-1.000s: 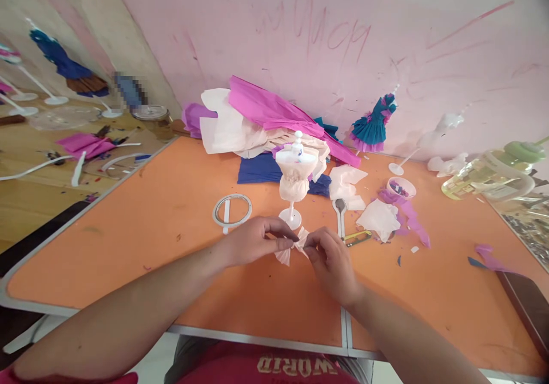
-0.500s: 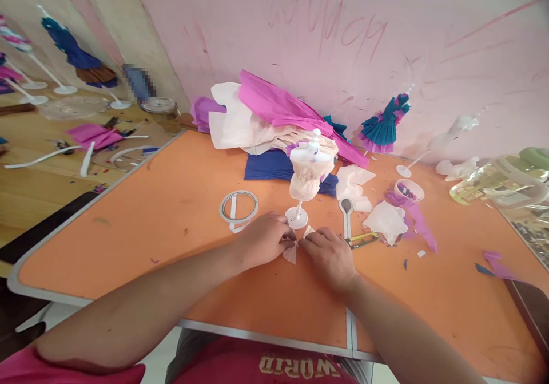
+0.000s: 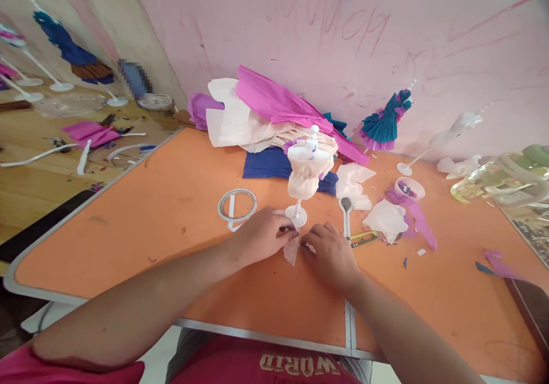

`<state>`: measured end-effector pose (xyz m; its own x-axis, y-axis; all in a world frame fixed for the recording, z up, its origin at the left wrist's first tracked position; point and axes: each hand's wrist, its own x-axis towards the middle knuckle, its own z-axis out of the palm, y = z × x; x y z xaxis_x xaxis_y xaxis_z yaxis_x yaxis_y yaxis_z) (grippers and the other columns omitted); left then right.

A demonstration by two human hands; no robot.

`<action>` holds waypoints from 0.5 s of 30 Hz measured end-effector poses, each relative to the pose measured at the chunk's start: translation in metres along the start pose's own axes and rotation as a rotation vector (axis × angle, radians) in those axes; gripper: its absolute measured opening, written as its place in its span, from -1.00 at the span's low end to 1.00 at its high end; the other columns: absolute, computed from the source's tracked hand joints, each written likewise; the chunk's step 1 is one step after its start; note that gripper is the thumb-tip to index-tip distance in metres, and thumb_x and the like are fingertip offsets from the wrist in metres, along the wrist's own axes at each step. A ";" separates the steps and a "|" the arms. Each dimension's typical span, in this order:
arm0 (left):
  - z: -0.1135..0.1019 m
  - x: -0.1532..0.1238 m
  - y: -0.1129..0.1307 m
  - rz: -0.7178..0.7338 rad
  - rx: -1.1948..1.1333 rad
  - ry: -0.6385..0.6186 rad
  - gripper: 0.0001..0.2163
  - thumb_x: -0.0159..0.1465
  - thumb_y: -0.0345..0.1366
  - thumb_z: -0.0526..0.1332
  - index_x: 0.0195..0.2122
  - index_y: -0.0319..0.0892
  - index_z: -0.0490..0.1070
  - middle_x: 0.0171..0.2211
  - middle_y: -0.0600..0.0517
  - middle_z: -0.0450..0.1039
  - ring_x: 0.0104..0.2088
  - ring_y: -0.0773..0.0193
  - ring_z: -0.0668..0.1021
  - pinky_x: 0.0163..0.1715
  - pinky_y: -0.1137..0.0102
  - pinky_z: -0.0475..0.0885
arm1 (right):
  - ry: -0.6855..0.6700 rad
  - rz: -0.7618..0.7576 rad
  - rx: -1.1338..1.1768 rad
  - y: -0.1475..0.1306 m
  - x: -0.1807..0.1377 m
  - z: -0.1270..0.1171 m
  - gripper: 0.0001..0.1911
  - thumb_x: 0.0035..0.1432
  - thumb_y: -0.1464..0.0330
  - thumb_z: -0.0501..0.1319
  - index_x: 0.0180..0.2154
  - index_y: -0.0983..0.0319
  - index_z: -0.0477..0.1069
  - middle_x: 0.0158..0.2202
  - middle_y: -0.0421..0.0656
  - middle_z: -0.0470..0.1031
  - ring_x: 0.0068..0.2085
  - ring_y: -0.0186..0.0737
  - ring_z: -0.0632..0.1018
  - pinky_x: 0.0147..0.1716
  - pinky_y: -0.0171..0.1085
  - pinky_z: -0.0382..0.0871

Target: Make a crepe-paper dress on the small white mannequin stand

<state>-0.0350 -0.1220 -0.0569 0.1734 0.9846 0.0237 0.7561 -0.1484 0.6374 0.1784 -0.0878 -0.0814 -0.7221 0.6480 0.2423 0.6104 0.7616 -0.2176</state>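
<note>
Hands (image 3: 330, 255) close together — pale paper piece (image 3: 290, 252) between fingertips.

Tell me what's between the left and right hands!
In the head view, a small, pale, fan-shaped piece of thin paper lies between the left hand and the right hand.

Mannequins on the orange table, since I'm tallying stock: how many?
3: a cream-wrapped one in the middle, a teal-clad one by the wall, a white one to its right. The paper pile may hide others.

A pink wall (image 3: 317, 78) with red scrawl (image 3: 329, 15) stands behind an orange table (image 3: 124, 229), over what seems a pale floor (image 3: 156, 338).
</note>
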 end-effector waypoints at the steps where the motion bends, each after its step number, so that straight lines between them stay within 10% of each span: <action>1: -0.006 -0.001 0.002 -0.030 0.006 0.019 -0.71 0.33 -0.11 0.14 -0.40 -0.11 0.55 -0.38 0.00 0.49 -0.26 0.15 0.48 -0.30 0.32 0.28 | 0.039 0.013 0.056 0.002 0.001 -0.002 -0.93 0.21 0.41 0.25 -0.34 0.14 0.48 -0.29 -0.16 0.53 -0.23 -0.17 0.44 -0.33 -0.25 0.27; 8: -0.036 -0.009 0.011 -0.176 -0.217 0.031 -0.75 0.30 -0.09 0.19 -0.29 -0.12 0.58 -0.29 0.02 0.53 -0.34 0.23 0.51 -0.31 0.34 0.37 | 0.440 0.199 0.351 0.003 -0.004 -0.044 -0.93 0.17 0.42 0.27 -0.31 0.12 0.45 -0.25 -0.19 0.60 -0.17 -0.16 0.53 -0.12 -0.15 0.38; 15: -0.001 -0.016 0.038 -0.010 -0.749 -0.016 -0.67 0.13 -0.12 0.41 -0.12 -0.12 0.56 0.02 -0.05 0.46 0.01 0.10 0.52 0.07 0.27 0.41 | 0.396 0.417 0.668 -0.018 -0.013 -0.048 -0.77 0.08 0.33 0.34 -0.28 0.13 0.29 -0.31 -0.20 0.53 -0.25 -0.19 0.54 -0.34 -0.25 0.35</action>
<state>-0.0100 -0.1431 -0.0326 0.1823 0.9832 0.0080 0.1269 -0.0316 0.9914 0.1924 -0.1092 -0.0351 -0.2415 0.9220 0.3026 0.3921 0.3779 -0.8387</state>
